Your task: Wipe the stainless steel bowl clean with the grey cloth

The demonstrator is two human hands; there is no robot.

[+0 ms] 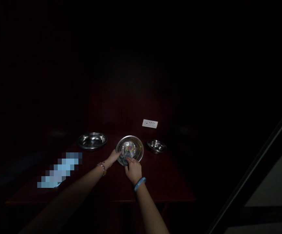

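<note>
A shiny steel bowl (136, 148) is tilted toward me above the dark red table (92, 182), with a colourful round sticker on its inner bottom. My left hand (112, 158) grips the bowl's left rim; a beaded bracelet circles that wrist. Inside the bowl's lower part, my right hand (133, 169) presses a crumpled grey-green cloth (125, 158) against the metal. The fingers of this hand are closed on the cloth, and a blue band is on the wrist. Whether the bowl's base touches the table is hidden.
A wide steel dish (92, 141) rests at the back left of the table, and a smaller steel bowl (157, 147) at the back right. A white socket panel (150, 123) is on the wall behind. A pixelated bright blue patch (59, 170) lies at the left. The surroundings are very dark.
</note>
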